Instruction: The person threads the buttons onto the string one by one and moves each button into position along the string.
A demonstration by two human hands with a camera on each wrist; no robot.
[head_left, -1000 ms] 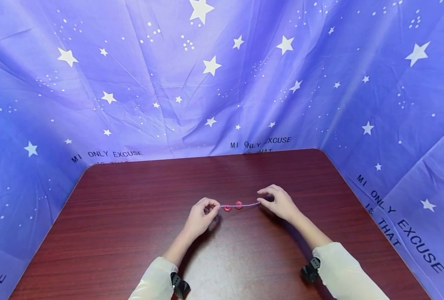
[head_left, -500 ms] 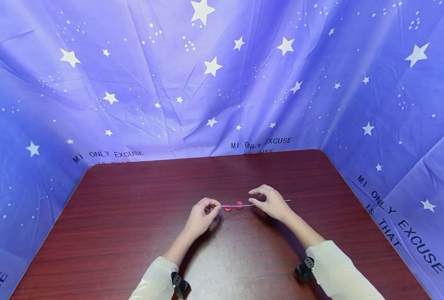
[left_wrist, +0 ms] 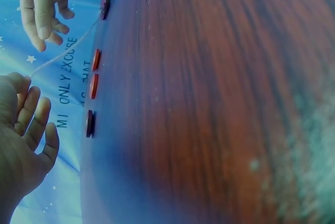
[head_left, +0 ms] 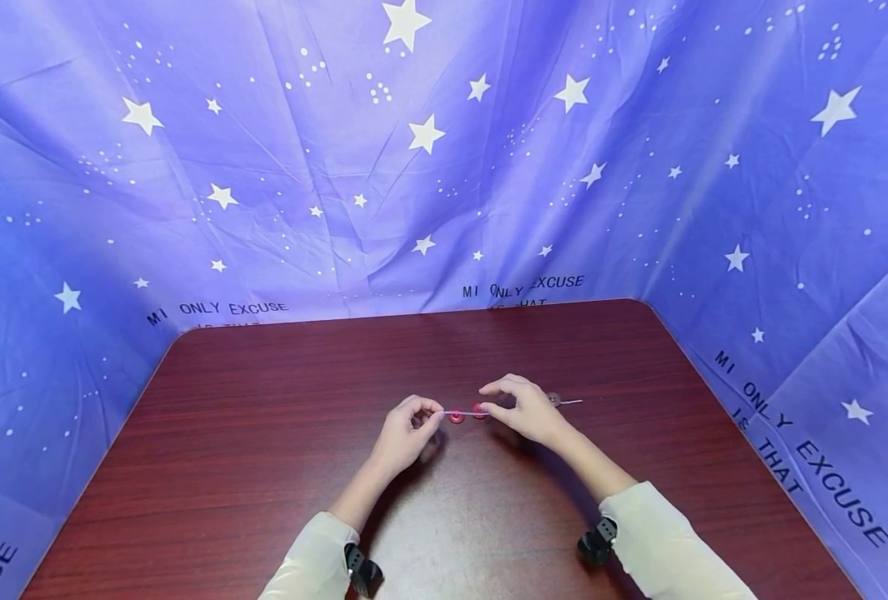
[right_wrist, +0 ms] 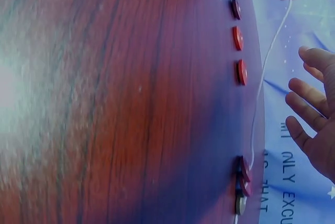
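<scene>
My left hand [head_left: 402, 435] pinches one end of a thin pale string [right_wrist: 268, 56] between thumb and forefinger. From there the string slopes down to buttons at its other end: dark red ones [right_wrist: 245, 169] and a grey-brown one [right_wrist: 240, 205]. A short tail of string sticks out past them. My right hand [head_left: 529, 414] hovers over the string, its thumb and fingers apart and holding nothing. Two red buttons [right_wrist: 238, 38] [head_left: 456, 416] lie on the table below the string. A darker button [right_wrist: 236, 9] lies beside them, hidden by the left hand in the head view.
The dark red wood-grain table [head_left: 278, 467] has rounded far corners. Behind it and along both sides hangs a blue-purple cloth [head_left: 323, 125] with white stars and printed words. A black wrist camera [head_left: 363, 573] is worn at each pale sleeve [head_left: 676, 533].
My right hand has moved left along the string towards the left hand. Behind it, the string's far tail and the grey-brown button have come into view. The left hand stays nearly still.
</scene>
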